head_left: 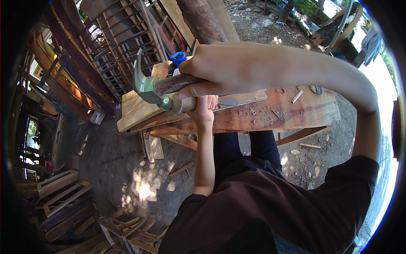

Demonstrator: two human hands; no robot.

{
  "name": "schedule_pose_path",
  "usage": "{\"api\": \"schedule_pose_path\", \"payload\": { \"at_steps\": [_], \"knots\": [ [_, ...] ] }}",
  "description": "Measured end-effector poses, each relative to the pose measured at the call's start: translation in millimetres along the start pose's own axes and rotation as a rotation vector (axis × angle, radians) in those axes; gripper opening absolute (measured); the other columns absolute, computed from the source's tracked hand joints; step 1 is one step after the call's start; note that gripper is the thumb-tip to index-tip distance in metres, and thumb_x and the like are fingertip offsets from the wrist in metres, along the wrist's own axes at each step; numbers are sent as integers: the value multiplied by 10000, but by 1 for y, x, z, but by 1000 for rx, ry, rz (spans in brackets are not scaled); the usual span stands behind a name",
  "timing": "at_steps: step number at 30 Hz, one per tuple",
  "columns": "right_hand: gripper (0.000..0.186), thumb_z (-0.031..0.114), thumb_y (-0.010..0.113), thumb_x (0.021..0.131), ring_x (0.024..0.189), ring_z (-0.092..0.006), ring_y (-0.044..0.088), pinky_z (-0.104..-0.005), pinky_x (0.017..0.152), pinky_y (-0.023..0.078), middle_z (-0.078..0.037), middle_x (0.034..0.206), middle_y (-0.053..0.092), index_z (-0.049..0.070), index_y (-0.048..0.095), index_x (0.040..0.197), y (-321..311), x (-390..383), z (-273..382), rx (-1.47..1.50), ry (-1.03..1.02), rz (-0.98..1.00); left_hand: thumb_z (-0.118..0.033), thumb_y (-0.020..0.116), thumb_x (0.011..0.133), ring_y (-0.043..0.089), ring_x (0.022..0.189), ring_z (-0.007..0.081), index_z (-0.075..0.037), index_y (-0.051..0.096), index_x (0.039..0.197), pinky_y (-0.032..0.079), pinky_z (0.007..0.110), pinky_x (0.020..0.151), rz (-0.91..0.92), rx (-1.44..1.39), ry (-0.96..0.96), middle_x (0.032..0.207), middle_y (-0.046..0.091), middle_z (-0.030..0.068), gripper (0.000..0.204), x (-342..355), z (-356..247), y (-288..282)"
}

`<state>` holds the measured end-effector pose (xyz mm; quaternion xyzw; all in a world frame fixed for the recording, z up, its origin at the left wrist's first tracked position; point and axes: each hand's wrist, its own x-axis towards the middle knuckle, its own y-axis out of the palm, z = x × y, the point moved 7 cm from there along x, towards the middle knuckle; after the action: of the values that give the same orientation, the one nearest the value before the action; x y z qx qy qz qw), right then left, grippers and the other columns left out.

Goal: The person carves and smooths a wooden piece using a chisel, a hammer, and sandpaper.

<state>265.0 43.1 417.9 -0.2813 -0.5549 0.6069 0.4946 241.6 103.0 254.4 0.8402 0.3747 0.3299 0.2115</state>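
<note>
Your right hand [224, 67], raised closest to the lens, is wrapped tight around the wooden handle of a claw hammer [152, 86], its steel head hanging off to the left. Just below it your left hand [205, 111] pinches a chisel [226, 102] against the reddish plank [270, 112], where chips lie scattered rightward.

1 hammer [154, 89] – 2 hands [224, 67], approx.

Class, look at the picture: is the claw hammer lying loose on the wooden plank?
No: the right hand grips the claw hammer by its handle, raised above the wooden plank.
</note>
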Motion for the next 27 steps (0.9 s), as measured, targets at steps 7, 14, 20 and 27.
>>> {"api": "schedule_pose_path", "payload": {
  "at_steps": [7,14,20,27],
  "knots": [
    [448,373,517,946,585,-311,589,-396,585,492,-163,612,579,-59,609,873,-44,-2,26,-123,-122,-403,-29,520,911,303,390,64,-100,420,741,301,231,403,51,-115,167,491,363,-26,210,5,-13,12],
    [430,367,516,947,572,-332,577,-424,566,489,-154,598,578,-50,610,897,-24,-9,17,-87,137,43,-147,449,945,257,397,83,-153,322,561,299,259,477,10,-24,86,478,272,-41,405,-3,4,6],
    [434,377,527,937,602,-336,589,-417,601,503,-158,608,576,-47,610,898,-23,-21,12,144,-62,-198,-154,453,906,255,396,75,-166,339,559,289,260,440,-63,-36,1,477,293,-58,366,3,13,-5],
    [434,405,568,904,605,-369,604,-430,570,489,-184,620,582,-28,588,931,-12,-43,-14,-34,103,-203,-202,435,925,218,397,62,-172,295,556,236,244,421,-41,-17,49,474,248,-68,396,-4,13,7]
  ]
}}
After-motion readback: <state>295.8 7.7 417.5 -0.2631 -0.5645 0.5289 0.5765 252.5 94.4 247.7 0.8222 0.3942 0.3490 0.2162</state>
